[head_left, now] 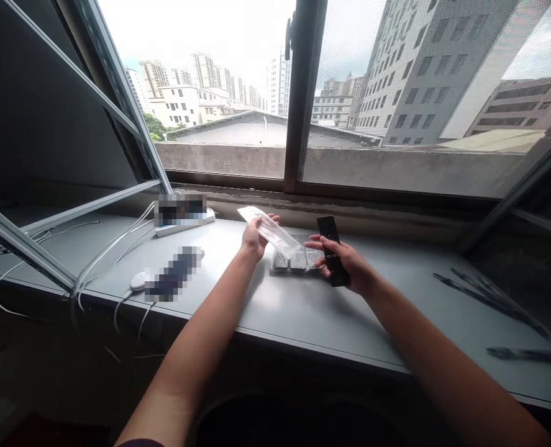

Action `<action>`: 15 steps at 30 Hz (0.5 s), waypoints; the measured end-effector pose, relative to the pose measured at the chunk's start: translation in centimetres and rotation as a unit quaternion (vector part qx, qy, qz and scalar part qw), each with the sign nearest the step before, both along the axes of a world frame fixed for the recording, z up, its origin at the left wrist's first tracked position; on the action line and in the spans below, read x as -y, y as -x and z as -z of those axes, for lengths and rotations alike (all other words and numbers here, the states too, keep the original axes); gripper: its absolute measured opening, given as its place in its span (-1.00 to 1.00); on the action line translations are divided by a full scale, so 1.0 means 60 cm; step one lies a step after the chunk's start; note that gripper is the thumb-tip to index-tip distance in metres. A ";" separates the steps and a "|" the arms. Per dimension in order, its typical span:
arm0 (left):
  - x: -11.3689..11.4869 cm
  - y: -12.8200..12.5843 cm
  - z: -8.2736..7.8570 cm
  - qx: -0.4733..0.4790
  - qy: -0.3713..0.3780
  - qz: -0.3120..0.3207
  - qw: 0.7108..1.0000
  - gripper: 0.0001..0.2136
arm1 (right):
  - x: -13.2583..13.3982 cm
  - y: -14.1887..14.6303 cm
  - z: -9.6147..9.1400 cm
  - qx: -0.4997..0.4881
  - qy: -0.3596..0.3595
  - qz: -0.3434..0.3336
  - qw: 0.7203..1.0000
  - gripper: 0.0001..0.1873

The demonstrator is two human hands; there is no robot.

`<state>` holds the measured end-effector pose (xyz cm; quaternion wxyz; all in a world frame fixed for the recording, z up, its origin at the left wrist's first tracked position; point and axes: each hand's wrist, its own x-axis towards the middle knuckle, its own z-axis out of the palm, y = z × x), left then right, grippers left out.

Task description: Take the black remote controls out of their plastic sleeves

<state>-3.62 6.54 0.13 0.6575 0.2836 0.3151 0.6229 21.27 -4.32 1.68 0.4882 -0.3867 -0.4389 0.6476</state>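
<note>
My left hand (255,239) is closed on a long, clear plastic sleeve (275,234), which slants down to the right. In my right hand (350,267) is a slim black remote control (332,251), held upright with its button side showing. Beneath the two hands, a clear plastic tray (297,263) with several compartments lies on the grey table (284,310). The lower end of the sleeve overlaps the tray, and my right fingers hide the tray's right side. What the compartments hold is too small to tell.
At the left stand a white power strip (186,227), partly blurred out, a blurred phone-like object (175,273) and a round white charger (138,282) with cables. Black pens (489,298) lie at the right. Metal frame bars (130,124) rise at the left, and a window (294,93) is behind.
</note>
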 end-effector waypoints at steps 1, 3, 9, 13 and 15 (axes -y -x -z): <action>0.005 -0.006 -0.002 -0.014 -0.012 0.041 0.999 -0.67 | 0.002 -0.001 -0.002 0.005 -0.004 -0.014 1.000 -0.67; 0.016 -0.018 -0.006 -0.048 -0.027 0.114 0.992 -0.68 | 0.006 -0.002 -0.005 0.028 -0.009 -0.049 0.998 -0.62; 0.041 -0.041 -0.012 -0.070 -0.039 0.200 0.976 -0.65 | 0.021 0.001 -0.005 0.120 0.017 -0.208 0.970 -0.35; 0.042 -0.041 -0.013 -0.066 -0.040 0.221 0.972 -0.61 | 0.026 0.007 0.002 0.139 0.004 -0.278 0.950 -0.41; 0.041 -0.038 -0.014 -0.059 -0.040 0.219 0.973 -0.62 | 0.026 0.010 0.006 0.147 -0.003 -0.292 0.945 -0.42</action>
